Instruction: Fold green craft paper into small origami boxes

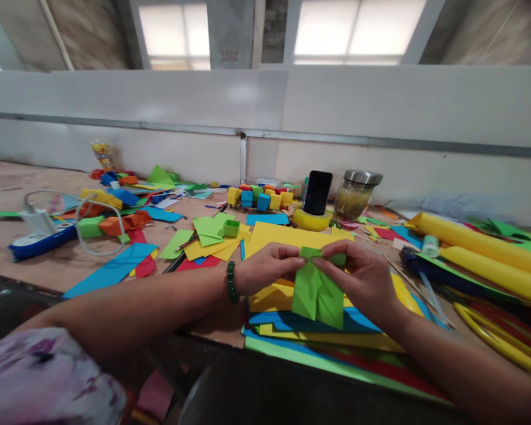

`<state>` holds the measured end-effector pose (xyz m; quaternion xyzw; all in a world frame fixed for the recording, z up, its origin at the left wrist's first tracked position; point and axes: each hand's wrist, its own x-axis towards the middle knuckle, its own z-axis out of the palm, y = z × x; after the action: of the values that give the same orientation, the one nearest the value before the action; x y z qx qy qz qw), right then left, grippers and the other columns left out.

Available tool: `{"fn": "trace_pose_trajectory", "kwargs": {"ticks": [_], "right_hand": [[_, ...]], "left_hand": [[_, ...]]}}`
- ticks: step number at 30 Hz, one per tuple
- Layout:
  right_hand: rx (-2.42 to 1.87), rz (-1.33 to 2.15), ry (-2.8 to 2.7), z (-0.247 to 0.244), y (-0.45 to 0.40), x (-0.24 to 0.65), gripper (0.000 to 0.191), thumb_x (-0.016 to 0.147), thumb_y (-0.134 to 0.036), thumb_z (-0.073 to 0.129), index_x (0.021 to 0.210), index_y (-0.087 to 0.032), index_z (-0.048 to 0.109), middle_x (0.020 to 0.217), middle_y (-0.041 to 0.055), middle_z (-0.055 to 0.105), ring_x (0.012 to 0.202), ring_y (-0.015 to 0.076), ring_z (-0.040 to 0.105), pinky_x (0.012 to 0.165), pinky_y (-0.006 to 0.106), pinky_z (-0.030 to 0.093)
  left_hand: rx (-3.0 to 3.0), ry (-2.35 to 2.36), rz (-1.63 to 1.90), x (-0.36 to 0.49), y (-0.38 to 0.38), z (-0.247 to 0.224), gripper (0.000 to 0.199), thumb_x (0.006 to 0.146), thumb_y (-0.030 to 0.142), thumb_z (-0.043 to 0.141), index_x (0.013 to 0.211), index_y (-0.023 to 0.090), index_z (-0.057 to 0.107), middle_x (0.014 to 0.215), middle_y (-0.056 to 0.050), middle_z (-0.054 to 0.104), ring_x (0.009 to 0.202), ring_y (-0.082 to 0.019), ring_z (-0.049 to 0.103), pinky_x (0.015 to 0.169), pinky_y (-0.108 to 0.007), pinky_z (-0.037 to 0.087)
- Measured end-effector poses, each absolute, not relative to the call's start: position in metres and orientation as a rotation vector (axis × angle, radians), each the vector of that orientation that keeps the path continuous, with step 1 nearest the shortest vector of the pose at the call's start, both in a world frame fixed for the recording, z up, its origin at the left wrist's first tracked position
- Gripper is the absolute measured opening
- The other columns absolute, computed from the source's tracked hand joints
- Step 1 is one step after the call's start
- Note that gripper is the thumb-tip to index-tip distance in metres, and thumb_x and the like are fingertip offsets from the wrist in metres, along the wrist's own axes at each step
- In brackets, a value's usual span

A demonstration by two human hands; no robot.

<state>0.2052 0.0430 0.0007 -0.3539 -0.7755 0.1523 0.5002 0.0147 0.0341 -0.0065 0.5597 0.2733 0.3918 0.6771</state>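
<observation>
Presently, my left hand [271, 267] and right hand [366, 275] pinch the folded green paper [318, 289] near its top edge, presumably to secure its creases, above coloured sheets [268, 300]. Beyond, on the bench [4, 198], a round yellow object [312, 220] apparently props the phone [317, 192] beside a lidded jar [356, 196].

Green beaded bracelet [232, 282], floral sleeve [48, 378].
</observation>
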Motion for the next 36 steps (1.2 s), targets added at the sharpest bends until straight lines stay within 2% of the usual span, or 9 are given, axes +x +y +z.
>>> {"fn": "trace_pose_trajectory", "kwargs": {"ticks": [6,10,14,19,25,28,31,33,36], "right_hand": [[-0.914,0.693,-1.657,0.003,0.046,0.203,0.044,0.066,-0.036,0.080,0.099,-0.022,0.056,0.075,0.0014,0.066,0.072,0.0186,0.065,0.057,0.027,0.050],[-0.930,0.830,-1.602,0.006,0.051,0.205,0.042,0.062,-0.038,0.082,0.093,-0.022,0.059,0.070,0.0004,0.066,0.065,0.0171,0.063,0.056,0.027,0.049],[-0.981,1.005,-1.656,0.005,0.057,0.208,0.031,0.065,-0.045,0.077,0.081,-0.020,0.067,0.066,0.0006,0.065,0.058,0.0141,0.058,0.052,0.025,0.046],[-1.056,1.085,-1.781,0.003,0.060,0.210,0.038,0.071,-0.052,0.071,0.055,-0.018,0.064,0.048,-0.0034,0.049,0.044,0.0072,0.040,0.038,0.021,0.033],[-1.012,1.202,-1.655,0.000,0.066,0.216,0.034,0.068,-0.052,0.074,0.061,-0.020,0.068,0.053,-0.0007,0.058,0.048,0.0124,0.055,0.047,0.026,0.050],[-1.010,1.182,-1.711,-0.004,0.068,0.217,0.041,0.073,-0.054,0.069,0.054,-0.018,0.064,0.048,-0.0013,0.054,0.046,0.0109,0.053,0.046,0.025,0.049],[-1.021,1.091,-1.786,-0.004,0.068,0.217,0.043,0.075,-0.054,0.067,0.054,-0.017,0.064,0.049,-0.0002,0.056,0.047,0.0106,0.052,0.045,0.024,0.046],[-1.027,1.022,-1.817,-0.002,0.067,0.217,0.041,0.075,-0.054,0.067,0.055,-0.019,0.066,0.049,0.0001,0.056,0.047,0.0114,0.051,0.045,0.025,0.045],[-1.020,0.913,-1.847,0.001,0.065,0.217,0.041,0.075,-0.054,0.067,0.051,-0.021,0.063,0.048,0.0001,0.055,0.047,0.0119,0.049,0.044,0.026,0.041]], "left_hand": [[1.145,0.622,0.710,0.019,0.034,-0.016,0.054,0.063,0.057,0.076,0.092,0.013,0.068,0.082,-0.004,0.067,0.073,-0.012,0.062,0.074,-0.026,0.048],[1.138,0.690,0.726,0.019,0.037,-0.019,0.048,0.060,0.053,0.079,0.078,0.011,0.067,0.070,-0.002,0.066,0.062,-0.009,0.058,0.064,-0.021,0.045],[1.176,0.747,0.719,0.011,0.041,-0.013,0.037,0.058,0.040,0.083,0.076,0.011,0.069,0.067,-0.001,0.067,0.059,-0.008,0.058,0.059,-0.019,0.044],[1.246,0.826,0.664,0.002,0.042,-0.002,0.037,0.058,0.038,0.084,0.078,0.011,0.068,0.069,-0.001,0.067,0.059,-0.008,0.061,0.057,-0.018,0.045],[1.112,0.915,0.906,-0.001,0.047,0.004,0.048,0.050,0.039,0.088,0.079,0.012,0.061,0.075,-0.002,0.066,0.064,-0.013,0.067,0.057,-0.021,0.047],[1.260,0.990,1.085,-0.002,0.051,0.001,0.040,0.053,0.032,0.087,0.077,0.011,0.063,0.068,0.001,0.062,0.059,-0.008,0.060,0.057,-0.019,0.046],[1.323,1.022,1.168,-0.003,0.052,0.000,0.049,0.058,0.029,0.085,0.099,0.013,0.065,0.071,0.001,0.065,0.063,-0.009,0.060,0.059,-0.019,0.047],[1.252,1.001,1.108,-0.003,0.051,0.000,0.049,0.066,0.038,0.080,0.106,0.014,0.063,0.078,-0.002,0.068,0.066,-0.012,0.064,0.058,-0.021,0.049],[1.178,0.979,0.924,-0.002,0.050,-0.001,0.047,0.078,0.055,0.065,0.091,0.010,0.067,0.080,-0.008,0.070,0.063,-0.015,0.067,0.051,-0.021,0.047]]}}
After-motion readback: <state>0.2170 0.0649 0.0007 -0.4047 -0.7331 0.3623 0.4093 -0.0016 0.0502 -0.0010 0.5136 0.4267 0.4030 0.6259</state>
